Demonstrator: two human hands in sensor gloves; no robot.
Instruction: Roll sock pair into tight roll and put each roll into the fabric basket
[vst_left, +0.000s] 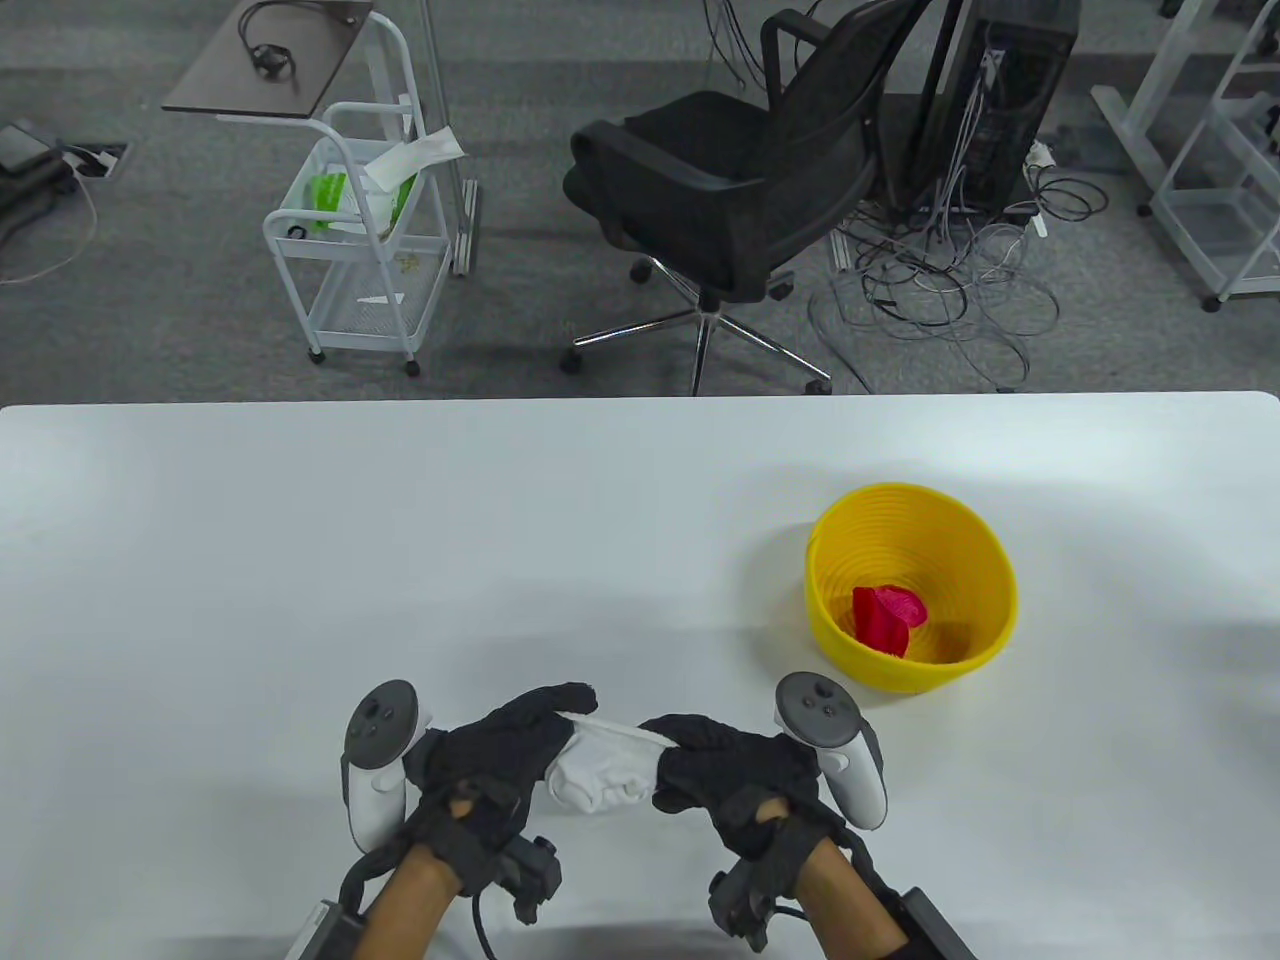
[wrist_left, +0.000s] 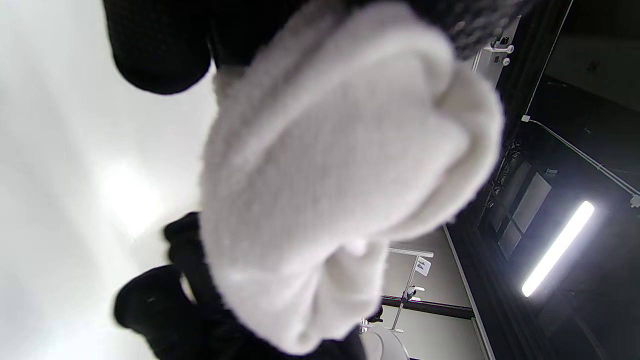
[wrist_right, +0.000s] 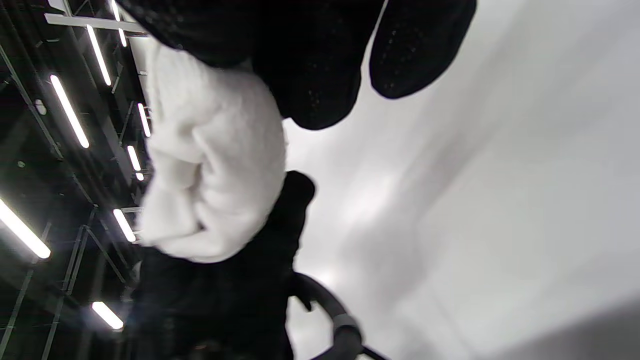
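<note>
A white sock pair (vst_left: 600, 765), bunched into a thick roll, is held just above the table's near edge between both gloved hands. My left hand (vst_left: 520, 735) grips its left end with curled fingers; my right hand (vst_left: 715, 755) grips its right end. A cuff edge stretches across the top between the fingertips. The white sock roll (wrist_left: 340, 175) fills the left wrist view, and the same white roll (wrist_right: 215, 165) shows under black fingers (wrist_right: 320, 65) in the right wrist view. The yellow fabric basket (vst_left: 985, 560) sits to the right with a red sock roll (vst_left: 885, 618) inside.
The white table (vst_left: 400, 560) stretches wide behind the hands. Beyond its far edge stand a black office chair (vst_left: 740, 170), a white wire cart (vst_left: 360, 230) and tangled cables (vst_left: 950, 270) on the floor.
</note>
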